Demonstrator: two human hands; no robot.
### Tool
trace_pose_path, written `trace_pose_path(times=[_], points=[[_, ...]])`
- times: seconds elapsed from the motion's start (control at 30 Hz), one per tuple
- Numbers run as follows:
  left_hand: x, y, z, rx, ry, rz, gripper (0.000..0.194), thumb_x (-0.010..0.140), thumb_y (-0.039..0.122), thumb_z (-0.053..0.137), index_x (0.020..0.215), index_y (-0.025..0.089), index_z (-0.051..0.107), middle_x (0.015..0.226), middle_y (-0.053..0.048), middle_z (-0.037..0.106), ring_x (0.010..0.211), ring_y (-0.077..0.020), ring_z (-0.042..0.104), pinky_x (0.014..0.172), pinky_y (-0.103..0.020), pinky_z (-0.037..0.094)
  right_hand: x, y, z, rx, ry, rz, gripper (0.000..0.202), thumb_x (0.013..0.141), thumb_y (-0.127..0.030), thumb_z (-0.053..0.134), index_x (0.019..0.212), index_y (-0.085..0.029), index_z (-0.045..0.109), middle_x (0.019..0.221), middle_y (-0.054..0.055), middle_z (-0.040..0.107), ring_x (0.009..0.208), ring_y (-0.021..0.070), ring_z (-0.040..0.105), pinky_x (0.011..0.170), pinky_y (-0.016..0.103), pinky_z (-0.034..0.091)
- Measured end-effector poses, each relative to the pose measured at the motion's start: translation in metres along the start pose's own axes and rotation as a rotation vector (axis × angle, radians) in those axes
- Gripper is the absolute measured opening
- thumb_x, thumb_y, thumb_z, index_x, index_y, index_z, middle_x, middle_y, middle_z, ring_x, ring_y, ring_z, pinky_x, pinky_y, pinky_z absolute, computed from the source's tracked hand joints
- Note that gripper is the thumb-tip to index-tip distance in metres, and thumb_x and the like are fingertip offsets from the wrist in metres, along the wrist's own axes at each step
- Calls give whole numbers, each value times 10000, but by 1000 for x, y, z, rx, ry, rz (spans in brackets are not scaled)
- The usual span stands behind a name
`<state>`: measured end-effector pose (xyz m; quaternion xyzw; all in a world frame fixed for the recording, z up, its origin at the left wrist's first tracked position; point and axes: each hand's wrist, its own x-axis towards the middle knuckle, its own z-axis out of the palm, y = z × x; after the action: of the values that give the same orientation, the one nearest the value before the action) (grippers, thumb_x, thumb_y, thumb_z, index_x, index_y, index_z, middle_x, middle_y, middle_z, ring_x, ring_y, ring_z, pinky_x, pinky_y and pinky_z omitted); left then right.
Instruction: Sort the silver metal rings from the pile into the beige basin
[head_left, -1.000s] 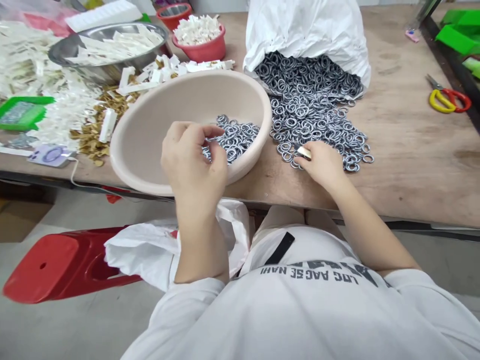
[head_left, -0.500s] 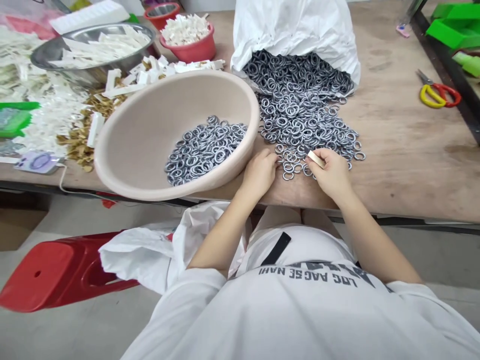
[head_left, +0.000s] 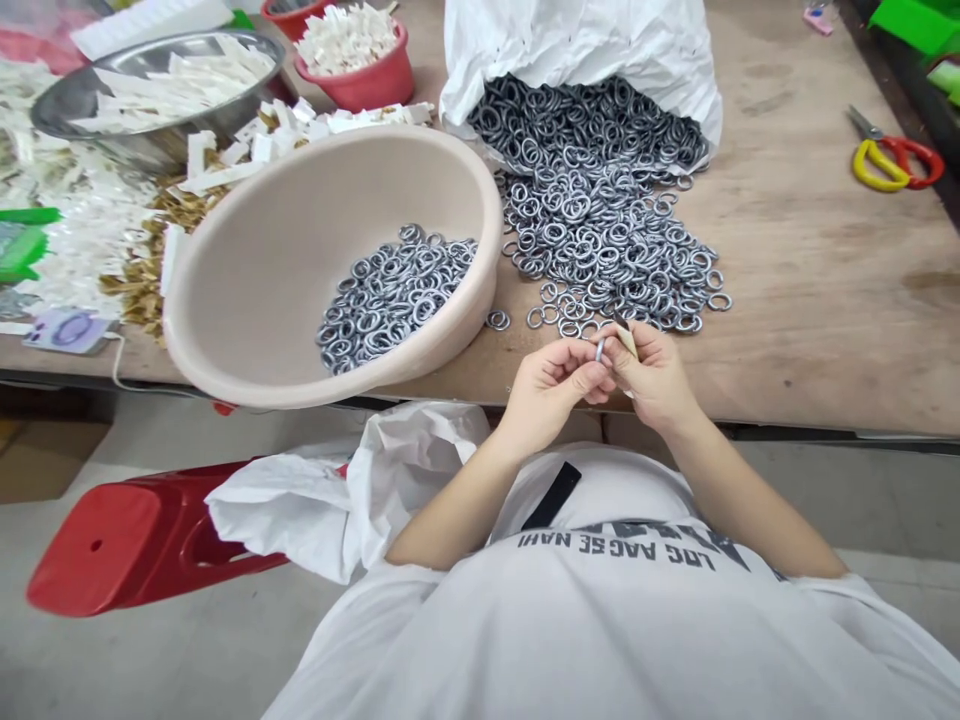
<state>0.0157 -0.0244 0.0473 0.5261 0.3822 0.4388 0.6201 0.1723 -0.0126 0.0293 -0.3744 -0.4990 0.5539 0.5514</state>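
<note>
A grey ring (head_left: 600, 350) is pinched between the fingers of my left hand (head_left: 559, 388), close to the table's front edge. My right hand (head_left: 654, 375) touches it from the right and grips a small tool (head_left: 627, 342) with a pale handle and a dark tip. Just beyond both hands lies a heap of grey rings (head_left: 600, 230), spilling from a white sack (head_left: 581, 40). More rings (head_left: 397, 295) lie in a large beige basin (head_left: 262, 220) on the left.
Scissors (head_left: 896, 165) with yellow and red handles lie at the right. A steel bowl (head_left: 161, 140) of white pieces, a red bowl (head_left: 360, 85) and loose white parts (head_left: 97, 230) fill the left side. A red stool (head_left: 97, 550) stands below the table at the left.
My left hand has come off the table beside the basin, now holds a ring and meets my right hand. My right hand has moved slightly toward me. The view has shifted a little.
</note>
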Motion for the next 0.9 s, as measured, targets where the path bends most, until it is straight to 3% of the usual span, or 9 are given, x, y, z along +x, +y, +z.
trace_pose_path(times=[0.2, 0.33, 0.47, 0.67, 0.9], points=[[-8, 1, -1, 214, 4, 104, 275, 829, 449, 732, 826, 179, 683, 786, -40, 718, 768, -169, 667, 770, -308, 548, -9, -24, -8, -262, -54, 31, 271, 831, -469, 727, 910, -210, 723, 807, 9, 689, 724, 158, 611, 676, 290, 489], [-12, 2, -6, 258, 22, 119, 286, 832, 467, 719, 824, 184, 679, 788, -34, 701, 735, -165, 642, 726, -297, 527, -18, -36, -12, -584, -16, -151, 281, 944, -448, 585, 836, -200, 659, 725, 1, 604, 674, 143, 532, 638, 286, 398], [-13, 0, -10, 287, 49, 149, 274, 812, 458, 741, 800, 191, 683, 738, -13, 655, 675, -147, 587, 670, -279, 495, -32, -38, -12, -862, -110, -276, 344, 976, -414, 531, 707, -201, 549, 643, -18, 487, 614, 128, 441, 600, 291, 313], [-14, 0, -10, 304, 36, 175, 283, 805, 466, 747, 779, 189, 694, 714, -11, 663, 657, -142, 582, 654, -269, 475, -35, -39, -12, -919, -145, -309, 403, 976, -419, 524, 643, -206, 443, 612, -31, 423, 580, 114, 396, 570, 285, 263], [-14, 2, -14, 319, 23, 197, 287, 797, 474, 754, 769, 191, 718, 718, -15, 705, 652, -142, 605, 653, -265, 473, -36, -42, -10, -922, -210, -303, 379, 968, -413, 540, 656, -202, 500, 611, -28, 443, 579, 115, 412, 569, 277, 273]])
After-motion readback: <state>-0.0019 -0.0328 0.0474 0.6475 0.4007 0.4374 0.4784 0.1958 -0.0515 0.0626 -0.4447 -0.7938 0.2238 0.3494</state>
